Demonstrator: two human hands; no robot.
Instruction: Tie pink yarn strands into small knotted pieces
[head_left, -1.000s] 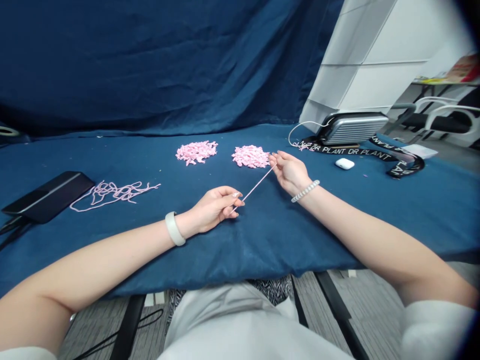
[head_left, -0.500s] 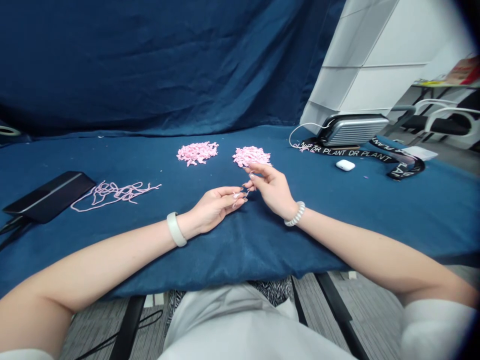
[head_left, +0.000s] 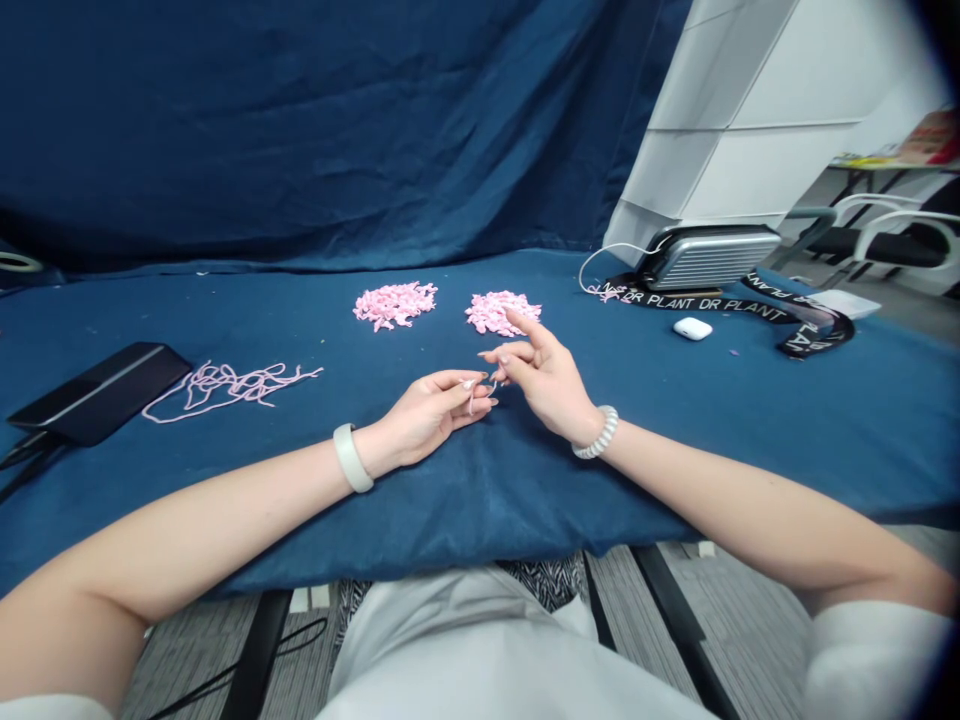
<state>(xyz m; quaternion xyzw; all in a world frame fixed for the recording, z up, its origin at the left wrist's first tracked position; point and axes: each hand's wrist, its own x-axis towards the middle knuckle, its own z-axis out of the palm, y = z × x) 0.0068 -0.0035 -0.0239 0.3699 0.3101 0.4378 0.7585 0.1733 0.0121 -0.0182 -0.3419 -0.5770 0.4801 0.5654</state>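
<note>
Two hands, left (head_left: 424, 418) pinching pink yarn (head_left: 471, 394), right (head_left: 547, 385) beside; lanyard (head_left: 705, 303) reads "DR PLANT".

Bright, even indoor light casts only soft shadows beneath the bare fingers (head_left: 525, 325) on the navy cloth-covered worktop (head_left: 600, 480); wide-angle distortion bends the darkened edges.

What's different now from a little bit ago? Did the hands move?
The right hand moved left, close to the left hand. The pink yarn strand no longer stretches long between them; now only a short bit shows at the left hand's fingers. The left pink pile, right pink pile and loose pink tangle stayed where they were.
</note>
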